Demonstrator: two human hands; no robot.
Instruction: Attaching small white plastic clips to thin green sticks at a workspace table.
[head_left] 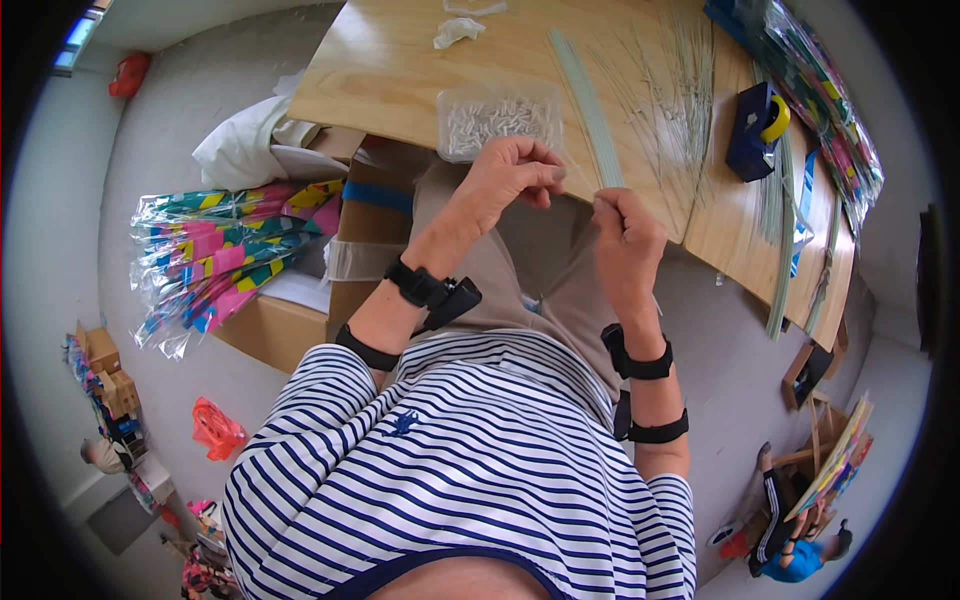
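My left hand is raised over my lap at the table's near edge, thumb and fingers pinched together. Whatever sits between those fingertips is too small to make out. A little to the right, my right hand is closed, its thumb against the curled fingers, and its contents are hidden. Just beyond my left hand stands a clear plastic tub holding many small white tube-like pieces. A bundle of thin pale-green rods lies on the table, its near end by my right hand.
Loose thin rods spread across the wooden table. At its right are a blue tape dispenser and wrapped colourful fabric. Left of me, a cardboard box bears more wrapped fabric. Other people work farther off.
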